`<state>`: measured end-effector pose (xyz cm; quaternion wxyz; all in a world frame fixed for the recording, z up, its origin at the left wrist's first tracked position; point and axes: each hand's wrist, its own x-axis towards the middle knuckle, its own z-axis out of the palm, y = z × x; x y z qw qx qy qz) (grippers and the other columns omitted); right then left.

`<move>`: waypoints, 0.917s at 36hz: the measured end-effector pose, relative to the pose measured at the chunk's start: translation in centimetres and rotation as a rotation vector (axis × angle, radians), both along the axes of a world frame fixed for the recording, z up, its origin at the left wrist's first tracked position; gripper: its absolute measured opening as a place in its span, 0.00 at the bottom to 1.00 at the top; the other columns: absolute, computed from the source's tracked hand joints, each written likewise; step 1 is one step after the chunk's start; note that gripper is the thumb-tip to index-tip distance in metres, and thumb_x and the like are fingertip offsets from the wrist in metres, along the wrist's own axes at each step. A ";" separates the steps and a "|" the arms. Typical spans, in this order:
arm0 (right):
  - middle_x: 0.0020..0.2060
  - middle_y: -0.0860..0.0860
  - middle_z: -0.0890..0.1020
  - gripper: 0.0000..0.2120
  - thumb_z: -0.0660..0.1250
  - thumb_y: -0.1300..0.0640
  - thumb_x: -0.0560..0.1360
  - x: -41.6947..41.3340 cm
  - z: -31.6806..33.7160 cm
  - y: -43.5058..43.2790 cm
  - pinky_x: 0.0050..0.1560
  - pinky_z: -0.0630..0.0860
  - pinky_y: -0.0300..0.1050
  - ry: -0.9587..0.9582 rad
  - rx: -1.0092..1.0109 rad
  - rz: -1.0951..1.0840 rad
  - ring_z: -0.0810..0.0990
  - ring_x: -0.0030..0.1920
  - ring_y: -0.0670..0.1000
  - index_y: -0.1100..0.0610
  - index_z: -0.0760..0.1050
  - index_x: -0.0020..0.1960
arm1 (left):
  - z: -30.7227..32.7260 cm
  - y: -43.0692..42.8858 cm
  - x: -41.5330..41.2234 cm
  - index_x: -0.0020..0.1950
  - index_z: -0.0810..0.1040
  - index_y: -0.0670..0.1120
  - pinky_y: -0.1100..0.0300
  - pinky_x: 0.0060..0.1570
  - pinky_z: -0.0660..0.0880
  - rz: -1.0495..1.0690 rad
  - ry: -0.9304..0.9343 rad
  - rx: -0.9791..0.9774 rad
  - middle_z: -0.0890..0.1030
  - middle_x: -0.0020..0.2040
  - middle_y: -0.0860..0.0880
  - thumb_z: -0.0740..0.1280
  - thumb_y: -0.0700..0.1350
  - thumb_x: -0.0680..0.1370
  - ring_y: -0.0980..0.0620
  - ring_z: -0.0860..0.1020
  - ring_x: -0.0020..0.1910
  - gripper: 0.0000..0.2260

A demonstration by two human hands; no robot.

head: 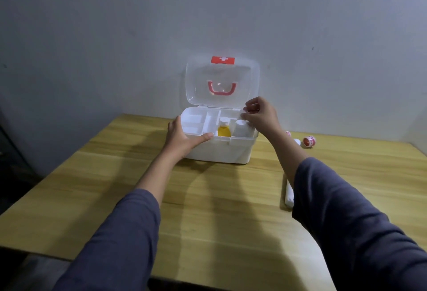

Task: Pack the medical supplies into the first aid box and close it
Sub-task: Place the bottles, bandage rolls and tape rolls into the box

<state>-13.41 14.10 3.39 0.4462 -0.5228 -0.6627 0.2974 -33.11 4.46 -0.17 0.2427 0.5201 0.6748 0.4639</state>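
Note:
The white first aid box (221, 152) stands at the table's far edge. Its clear lid (221, 78), with a red handle and a red cross label, is upright against the wall. A white divider tray (196, 124) fills the left of the box. A yellow bottle (224, 130) and a white bottle (240, 128) stand in the right part. My left hand (182, 138) grips the box's front left corner, thumb along the rim. My right hand (261, 115) hovers over the back right corner, its fingertips pinched on a small white thing that I cannot identify.
On the wooden table (208, 198), right of the box, lie a red-and-white tape roll (309, 140), a second one (287, 133) partly hidden by my wrist, and a small white tube (297, 142). A longer white tube (289, 194) lies beside my right forearm. The wall is directly behind the box.

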 end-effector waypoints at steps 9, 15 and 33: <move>0.47 0.59 0.84 0.07 0.68 0.66 0.70 -0.2 -0.2 -0.2 0.48 0.73 0.39 -0.223 0.095 0.010 0.82 0.50 0.56 0.64 0.82 0.47 | 0.0 -0.1 0.1 0.76 0.55 0.48 0.58 0.65 0.61 0.000 0.002 0.009 0.57 0.75 0.47 0.76 0.56 0.66 0.49 0.59 0.73 0.45; 0.49 0.57 0.85 0.08 0.68 0.63 0.72 0.4 -0.3 -0.4 0.52 0.75 0.42 -0.216 0.117 0.028 0.81 0.52 0.54 0.62 0.82 0.50 | -0.1 0.0 0.1 0.76 0.56 0.48 0.59 0.64 0.62 -0.003 -0.002 0.010 0.58 0.74 0.47 0.76 0.56 0.66 0.49 0.60 0.73 0.45; 0.69 0.60 0.63 0.27 0.57 0.44 0.77 11.6 -5.9 1.5 0.66 0.65 0.59 -0.467 -0.236 -0.409 0.63 0.67 0.66 0.57 0.61 0.71 | -1.1 0.8 -0.2 0.75 0.58 0.48 0.62 0.62 0.61 0.038 0.007 0.045 0.60 0.73 0.48 0.77 0.57 0.65 0.50 0.61 0.72 0.45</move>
